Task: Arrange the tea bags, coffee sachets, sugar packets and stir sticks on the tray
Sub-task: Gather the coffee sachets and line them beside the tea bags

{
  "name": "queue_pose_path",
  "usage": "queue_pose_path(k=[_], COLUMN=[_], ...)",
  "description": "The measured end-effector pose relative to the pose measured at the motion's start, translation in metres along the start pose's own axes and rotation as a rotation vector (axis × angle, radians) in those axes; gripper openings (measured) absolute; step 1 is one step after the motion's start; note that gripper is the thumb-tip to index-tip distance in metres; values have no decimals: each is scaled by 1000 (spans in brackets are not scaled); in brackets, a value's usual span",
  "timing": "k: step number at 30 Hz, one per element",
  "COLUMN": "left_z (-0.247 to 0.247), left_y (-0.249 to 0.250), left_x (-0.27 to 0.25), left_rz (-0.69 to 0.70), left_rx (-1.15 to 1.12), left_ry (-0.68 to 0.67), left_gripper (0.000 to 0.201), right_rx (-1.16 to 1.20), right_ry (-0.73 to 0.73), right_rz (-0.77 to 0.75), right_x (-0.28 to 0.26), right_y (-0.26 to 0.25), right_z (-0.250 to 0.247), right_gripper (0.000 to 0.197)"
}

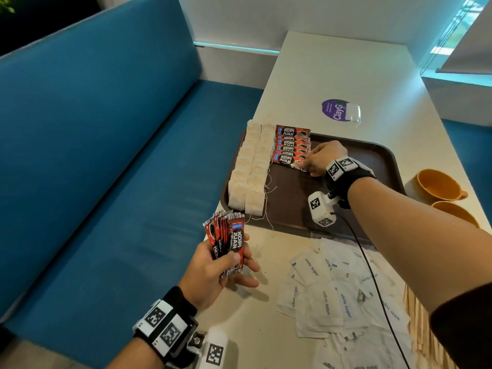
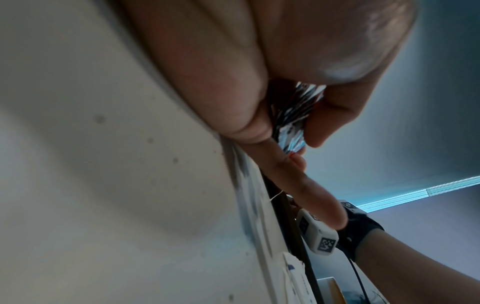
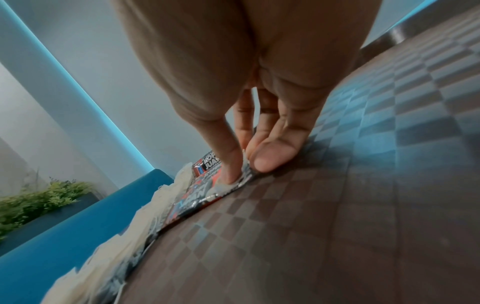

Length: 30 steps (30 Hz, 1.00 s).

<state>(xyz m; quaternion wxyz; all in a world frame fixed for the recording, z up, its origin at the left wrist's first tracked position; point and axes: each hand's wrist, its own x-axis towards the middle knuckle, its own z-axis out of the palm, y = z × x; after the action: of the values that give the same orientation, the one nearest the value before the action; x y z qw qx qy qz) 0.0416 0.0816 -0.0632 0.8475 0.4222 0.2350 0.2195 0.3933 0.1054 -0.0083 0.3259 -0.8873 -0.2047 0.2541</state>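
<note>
A brown tray (image 1: 292, 198) lies on the white table. Two columns of tea bags (image 1: 250, 169) fill its left side. Beside them runs an overlapping row of red and black coffee sachets (image 1: 291, 142). My right hand (image 1: 306, 166) pinches the right end of the nearest sachet (image 1: 286, 159) in that row, low on the tray floor (image 3: 337, 185); the right wrist view shows thumb and fingers (image 3: 270, 158) on its foil edge (image 3: 221, 189). My left hand (image 1: 237, 259) holds a fan of several coffee sachets (image 1: 229, 235) upright above the table's near left edge.
White sugar packets (image 1: 332, 296) lie scattered on the table in front of the tray. Pale wooden sticks (image 1: 418, 328) show at the near right, partly covered. Two orange cups (image 1: 436, 185) stand right of the tray. A loose tea bag (image 1: 352, 113) lies on a purple sticker behind it.
</note>
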Motion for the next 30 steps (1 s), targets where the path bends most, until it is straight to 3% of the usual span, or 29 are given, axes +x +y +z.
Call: queue_pose_path(k=[11,16,22,26,30], left_z=[-2,-2,7,15,18], left_y=[-1,-2,4,7,8], left_x=[1,1,-3,-7,-8], left_rz=[0,-3,9,12,15], left_rx=[-13,18,121,105,128], left_ry=[-22,28,65,72,89], left_gripper=[40,36,33,27,31], right_rx=[126,107,122,282,313], right_ry=[-14,28,-43,-196,-326], right_rz=[44,-14,-210,-259,-202], right_x=[-1,-22,-90,-161,-210], right_y=[3,4,0,10,35], right_z=[-9,-18,-31,-18,12], right_gripper=[37,23,11,6,24])
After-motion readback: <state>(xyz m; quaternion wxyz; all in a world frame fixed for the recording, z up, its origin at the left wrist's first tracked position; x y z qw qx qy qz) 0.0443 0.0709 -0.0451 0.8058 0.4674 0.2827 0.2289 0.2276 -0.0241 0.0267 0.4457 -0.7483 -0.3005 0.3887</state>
